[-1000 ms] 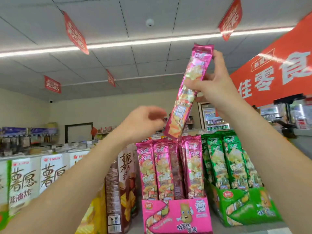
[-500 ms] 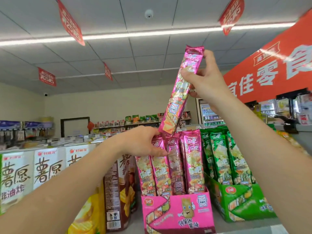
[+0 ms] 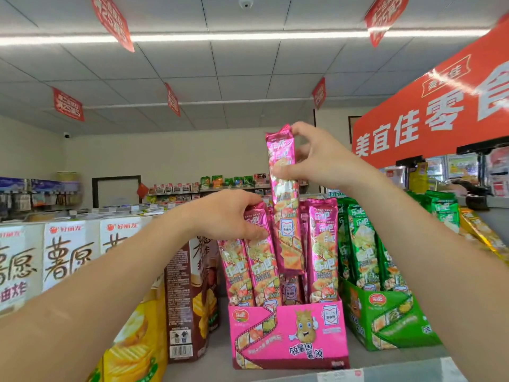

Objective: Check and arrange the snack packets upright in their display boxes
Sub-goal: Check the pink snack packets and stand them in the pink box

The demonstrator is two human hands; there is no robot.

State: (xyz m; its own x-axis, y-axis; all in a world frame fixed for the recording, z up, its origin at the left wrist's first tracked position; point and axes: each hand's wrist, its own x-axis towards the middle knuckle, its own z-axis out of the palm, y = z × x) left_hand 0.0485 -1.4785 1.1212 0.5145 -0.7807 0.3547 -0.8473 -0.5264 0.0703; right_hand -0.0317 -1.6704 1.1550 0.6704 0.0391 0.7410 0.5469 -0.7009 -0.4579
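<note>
Shop shelf (image 3: 217,354): pink packet (image 3: 286,216) (right hand (image 3: 319,158))

The person's right hand (image 3: 316,161) pinched the raised packet (image 3: 285,210) near its top, thumb in front and fingers behind. It hung almost upright, its lower end among the standing packets (image 3: 322,249) and above the front wall of the pink display box (image 3: 289,334). The left hand (image 3: 228,216) gripped the tops of the packets at the box's left side, fingers over them and thumb across the front. Just right of it stood a green display box (image 3: 385,321) of green packets (image 3: 360,244); to the left stood a brown carton (image 3: 190,293).
</note>
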